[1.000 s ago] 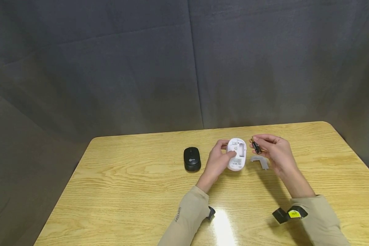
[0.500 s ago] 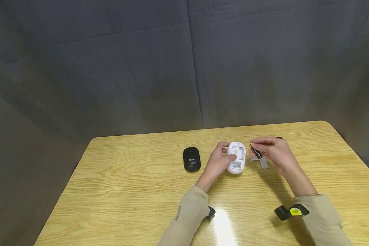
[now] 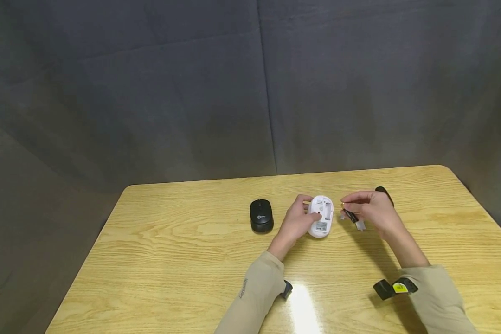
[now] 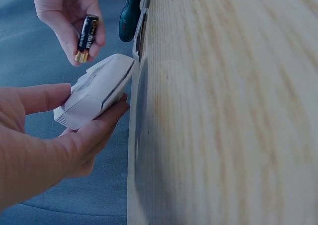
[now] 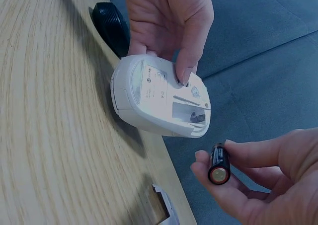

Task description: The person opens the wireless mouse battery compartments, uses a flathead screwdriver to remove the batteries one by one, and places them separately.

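My left hand [image 3: 294, 221] grips a white computer mouse [image 3: 319, 228] with its underside facing up and the thumb on that underside. In the right wrist view its battery compartment [image 5: 186, 113] stands uncovered, with no battery inside. Just to the right, my right hand [image 3: 377, 214] pinches a black battery with a gold end [image 4: 87, 36] between thumb and fingers. A gap separates the battery from the mouse. Both are held above the table. Partly hidden under the right hand, the white battery cover [image 3: 361, 225] lies on the table.
A black mouse [image 3: 261, 216] sits on the wooden table [image 3: 183, 260] left of my left hand. Behind the right hand lies a dark green handle [image 4: 131, 15], like a screwdriver's, partly covered by that hand in the head view. A grey curtain [image 3: 192, 102] hangs behind the table.
The white mouse and both hands have moved slightly down in the head view. The battery has come lower and tilted more. The dark handle behind the right hand has come into sight.
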The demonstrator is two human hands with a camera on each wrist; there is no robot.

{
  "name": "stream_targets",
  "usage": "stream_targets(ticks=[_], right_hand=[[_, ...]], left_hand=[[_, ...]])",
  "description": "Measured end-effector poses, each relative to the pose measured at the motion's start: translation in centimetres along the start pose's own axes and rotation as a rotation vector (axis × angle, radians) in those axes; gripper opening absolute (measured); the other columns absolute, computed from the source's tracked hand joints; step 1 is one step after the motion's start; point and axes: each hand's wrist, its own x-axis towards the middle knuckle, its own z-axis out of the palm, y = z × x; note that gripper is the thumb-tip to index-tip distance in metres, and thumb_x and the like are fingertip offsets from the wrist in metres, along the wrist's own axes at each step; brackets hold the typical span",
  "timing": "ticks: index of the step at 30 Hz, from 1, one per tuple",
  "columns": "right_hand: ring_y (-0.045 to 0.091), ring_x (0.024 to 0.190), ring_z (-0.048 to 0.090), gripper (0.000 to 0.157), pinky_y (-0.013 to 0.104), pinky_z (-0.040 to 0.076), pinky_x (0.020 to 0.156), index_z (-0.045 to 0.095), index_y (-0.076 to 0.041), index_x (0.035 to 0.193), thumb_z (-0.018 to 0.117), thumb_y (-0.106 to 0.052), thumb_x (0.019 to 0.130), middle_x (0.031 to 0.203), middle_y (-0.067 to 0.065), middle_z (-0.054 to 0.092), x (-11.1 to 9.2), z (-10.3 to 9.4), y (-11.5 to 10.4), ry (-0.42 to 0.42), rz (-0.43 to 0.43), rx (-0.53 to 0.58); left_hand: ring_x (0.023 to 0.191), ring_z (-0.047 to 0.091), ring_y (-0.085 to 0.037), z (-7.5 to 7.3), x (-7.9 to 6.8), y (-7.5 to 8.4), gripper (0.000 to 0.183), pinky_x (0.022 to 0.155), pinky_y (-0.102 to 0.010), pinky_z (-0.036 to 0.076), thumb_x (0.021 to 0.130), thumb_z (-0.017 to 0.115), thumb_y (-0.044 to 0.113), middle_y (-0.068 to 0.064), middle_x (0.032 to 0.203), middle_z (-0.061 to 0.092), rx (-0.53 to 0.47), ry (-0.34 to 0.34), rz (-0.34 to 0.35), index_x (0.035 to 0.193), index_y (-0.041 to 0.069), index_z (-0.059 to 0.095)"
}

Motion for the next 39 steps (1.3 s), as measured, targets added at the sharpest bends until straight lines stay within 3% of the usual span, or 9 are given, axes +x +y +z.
stream_targets(ticks=[8,15,21,27,39], right_hand=[[0.011,0.078,0.071,0.029,0.026,0.057,0.066,0.067,0.017,0.116,0.069,-0.005,0.098,0.098,0.017,0.076,0.0,0.0,0.1,-0.007,0.008,-0.114],[0.014,0.079,0.064,0.019,0.031,0.055,0.067,0.073,0.008,0.107,0.07,-0.008,0.097,0.097,0.011,0.074,-0.1,-0.1,0.2,-0.009,0.006,-0.246],[0.015,0.069,0.059,0.016,0.031,0.052,0.059,0.074,0.006,0.103,0.073,-0.008,0.096,0.089,0.007,0.072,-0.2,-0.1,0.3,-0.032,0.006,-0.26],[0.016,0.063,0.056,0.013,0.03,0.05,0.055,0.073,0.006,0.099,0.075,-0.006,0.094,0.079,0.002,0.069,-0.1,-0.2,0.7,-0.071,0.021,-0.313],[0.016,0.071,0.065,0.008,0.033,0.057,0.061,0.074,0.005,0.093,0.075,-0.004,0.092,0.081,0.004,0.073,0.0,0.1,1.2,-0.156,0.02,-0.384]], left_hand=[[0.097,0.061,-0.018,0.0,0.1,-0.1,0.045,0.08,-0.034,0.056,0.093,0.07,0.0,-0.01,0.111,0.063,-0.014,-0.01,0.009,0.136,0.003,0.056],[0.096,0.062,-0.018,-0.1,0.2,-0.1,0.042,0.079,-0.033,0.056,0.094,0.07,0.001,-0.01,0.11,0.064,0.007,-0.014,0.005,0.134,0.002,0.056],[0.095,0.063,-0.019,-0.3,0.5,-0.4,0.04,0.082,-0.033,0.054,0.094,0.071,0.004,-0.011,0.109,0.066,0.111,-0.005,0.017,0.132,0.001,0.057],[0.088,0.063,-0.016,-0.5,0.4,-0.6,0.041,0.076,-0.029,0.052,0.095,0.072,0.01,-0.01,0.105,0.068,0.204,-0.008,-0.008,0.133,0.002,0.057],[0.094,0.065,-0.019,-0.6,0.4,-0.7,0.048,0.08,-0.03,0.052,0.096,0.071,0.008,-0.013,0.109,0.07,0.234,-0.023,-0.025,0.14,0.002,0.054]])
